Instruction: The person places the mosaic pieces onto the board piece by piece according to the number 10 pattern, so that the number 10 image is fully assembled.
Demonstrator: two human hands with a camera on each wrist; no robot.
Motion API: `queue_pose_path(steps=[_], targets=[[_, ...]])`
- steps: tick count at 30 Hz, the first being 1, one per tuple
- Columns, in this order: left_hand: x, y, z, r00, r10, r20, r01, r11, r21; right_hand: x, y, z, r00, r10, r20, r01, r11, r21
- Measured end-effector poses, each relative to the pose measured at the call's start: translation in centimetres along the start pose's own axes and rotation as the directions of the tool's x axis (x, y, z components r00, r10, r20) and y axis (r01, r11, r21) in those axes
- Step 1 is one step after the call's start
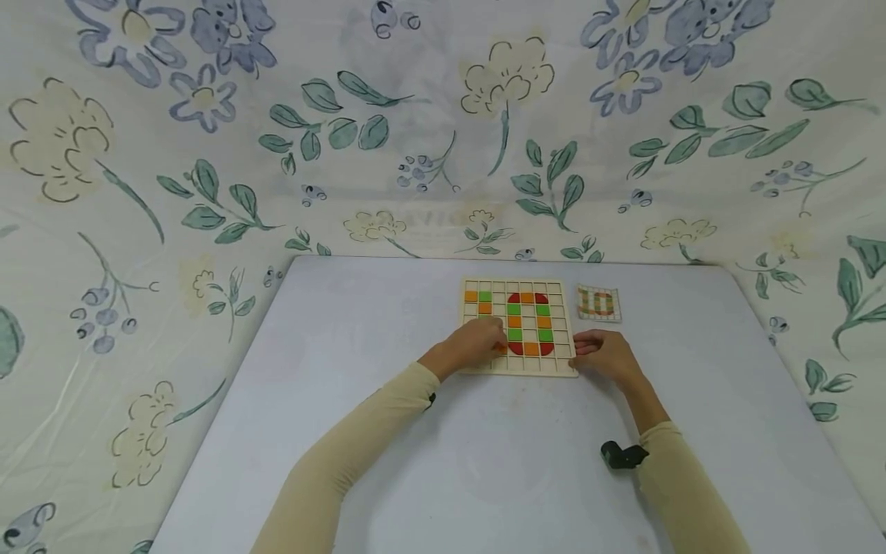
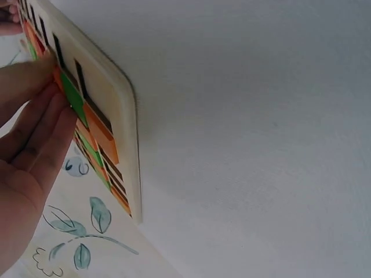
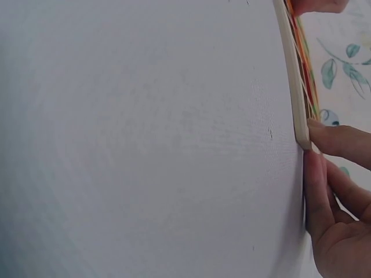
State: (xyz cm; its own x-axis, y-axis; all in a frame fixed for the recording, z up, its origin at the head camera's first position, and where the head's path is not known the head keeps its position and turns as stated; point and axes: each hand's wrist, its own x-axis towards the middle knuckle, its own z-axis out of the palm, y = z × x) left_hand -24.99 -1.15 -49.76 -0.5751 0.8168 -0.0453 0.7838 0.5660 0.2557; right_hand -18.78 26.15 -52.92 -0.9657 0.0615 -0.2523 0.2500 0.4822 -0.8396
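A pale wooden grid board [image 1: 519,369] lies on the white table with coloured tiles set in it. Red, orange and green tiles form a ring [image 1: 514,310] on its right half, and further tiles [image 1: 477,296] fill part of the left. My left hand [image 1: 477,341] reaches over the board's left half. Its thumb and fingers pinch an orange tile [image 1: 503,349] low on the grid, partly hidden by the fingertips. At the lower right corner, my right hand [image 1: 609,355] holds the board's edge, with the thumb [image 3: 333,139] at the rim and the fingers alongside.
A small pattern card [image 1: 599,304] with a similar coloured ring lies right of the board, just beyond my right hand. Floral cloth [image 1: 429,208] hangs behind the table [image 1: 484,477] and along its sides. A dark wrist device [image 1: 621,455] sits by the right sleeve.
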Motion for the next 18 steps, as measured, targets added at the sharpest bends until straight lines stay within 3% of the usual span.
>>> queue_pose_path(steps=[5, 8, 12, 15, 18], targets=[[0.2, -0.9, -0.3, 0.995, -0.099, 0.026, 0.102, 0.975, -0.197, 0.5, -0.4, -0.3, 1.0, 0.002, 0.013, -0.002, 1.0, -0.03], [0.3, -1.7, -0.1, 0.994, -0.107, 0.004, 0.104, 0.958, -0.269, 0.9, -0.7, -0.7, 0.999, -0.018, 0.034, 0.02, 0.997, -0.075], [0.2, -2.1, 0.0, 0.993, -0.102, -0.061, 0.085, 0.969, -0.232, 1.0, -1.4, -1.5, 0.994, -0.106, -0.034, 0.101, 0.987, -0.125], [0.1, -2.3, -0.8, 0.983, -0.144, -0.114, 0.124, 0.978, -0.166, 0.9, -2.5, -2.3, 0.953, -0.248, -0.173, 0.219, 0.961, -0.168], [-0.3, -2.7, -1.7, 0.961, -0.227, -0.16, 0.208, 0.97, -0.123, 0.9, -3.9, -2.6, 0.873, -0.386, -0.298, 0.32, 0.915, -0.245]])
